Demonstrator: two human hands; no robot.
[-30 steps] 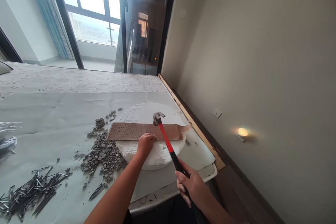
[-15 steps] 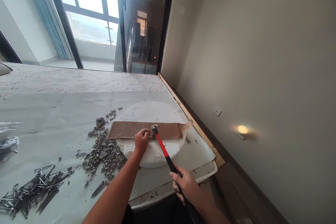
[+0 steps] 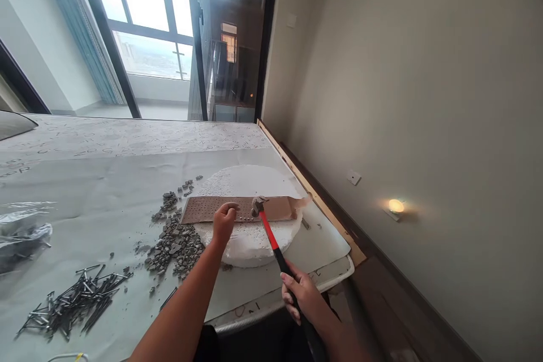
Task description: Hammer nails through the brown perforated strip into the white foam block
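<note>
A brown perforated strip (image 3: 203, 209) lies across a round white foam disc (image 3: 241, 181) on the covered table. My left hand (image 3: 223, 220) rests on the strip with its fingers curled down, pinched at a spot just left of the hammer head. My right hand (image 3: 303, 297) is wrapped round the dark grip of a red-handled hammer (image 3: 271, 240). The hammer's steel head (image 3: 257, 204) sits low over the strip beside my left fingers. What my left fingers pinch is too small to make out.
A heap of grey rubble (image 3: 173, 240) lies left of the disc. Loose nails (image 3: 74, 302) are piled at the near left, beside a clear plastic bag (image 3: 21, 232). The table edge (image 3: 314, 198) runs close to a beige wall with a small lit lamp (image 3: 395, 205).
The hammer head came down from above the disc onto the strip beside my left hand, then lifted slightly. My left hand stayed on the strip. The view shifted a little.
</note>
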